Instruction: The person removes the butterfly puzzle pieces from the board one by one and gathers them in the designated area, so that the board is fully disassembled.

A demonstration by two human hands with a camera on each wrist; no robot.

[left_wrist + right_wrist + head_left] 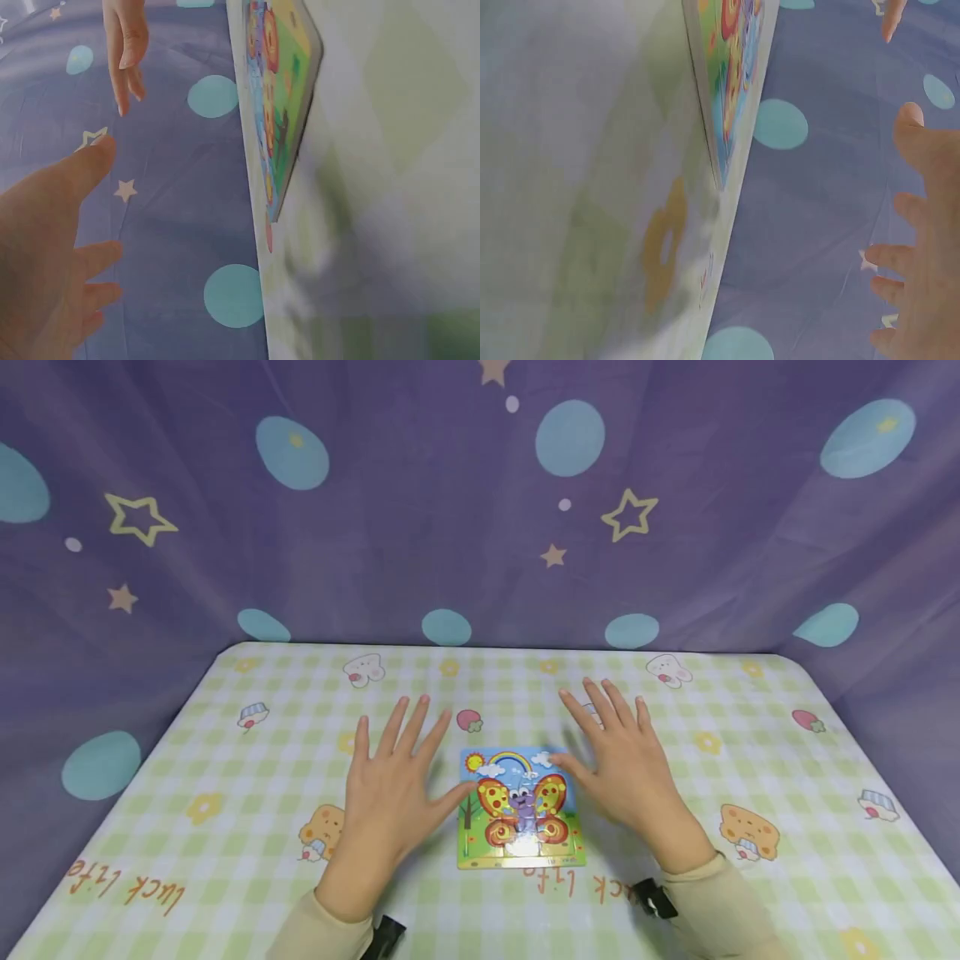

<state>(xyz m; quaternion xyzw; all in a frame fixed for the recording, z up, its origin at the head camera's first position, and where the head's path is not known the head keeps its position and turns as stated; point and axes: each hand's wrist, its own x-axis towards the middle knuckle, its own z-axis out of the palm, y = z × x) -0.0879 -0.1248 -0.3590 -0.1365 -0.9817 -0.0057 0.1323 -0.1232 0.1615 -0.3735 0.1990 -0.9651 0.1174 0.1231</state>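
Observation:
A square butterfly jigsaw puzzle [521,810] lies flat on the table, its picture showing a sun, a rainbow and grass. To its left my left hand [393,793] hovers palm down with spread fingers, the thumb by the puzzle's left edge. On the other side my right hand [626,764] is also spread, its thumb over the upper right corner in the head view. Both wrist views show the hands raised off the surface, holding nothing. The board's edge [304,112] stands out in the left wrist view, and the puzzle [724,75] appears in the right one too.
A green-and-white checked tablecloth [262,793] with printed cakes, flowers and lettering covers the table. Behind and at the sides hangs a purple curtain [450,527] with stars and blue ovals. Black straps [655,897] sit at the wrists by the sleeves.

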